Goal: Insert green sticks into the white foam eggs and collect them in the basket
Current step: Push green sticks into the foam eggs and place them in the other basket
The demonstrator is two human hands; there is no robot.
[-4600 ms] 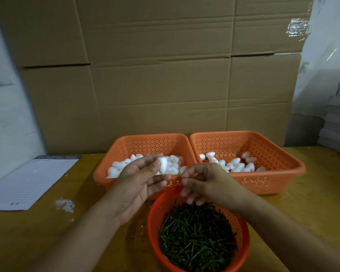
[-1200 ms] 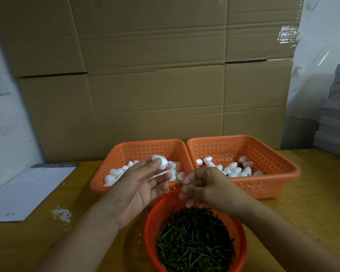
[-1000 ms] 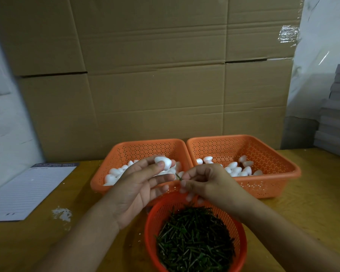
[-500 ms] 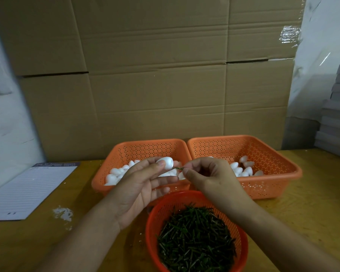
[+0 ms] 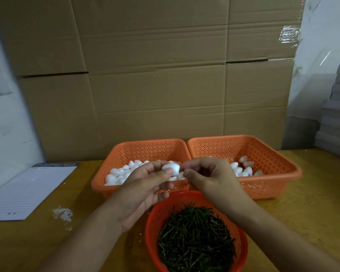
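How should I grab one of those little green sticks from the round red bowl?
Pinch one stick from the top of the green sticks by its middle, coming straight down with thumb and finger. They lie flat and tangled in the round red bowl, whose open top is probably the easiest way in.

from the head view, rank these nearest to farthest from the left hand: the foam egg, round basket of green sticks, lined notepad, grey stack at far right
From the left hand:
1. Foam egg, pinched at its fingertips.
2. Round basket of green sticks, just below and right of it.
3. Lined notepad, far left on the table.
4. Grey stack, far right edge.
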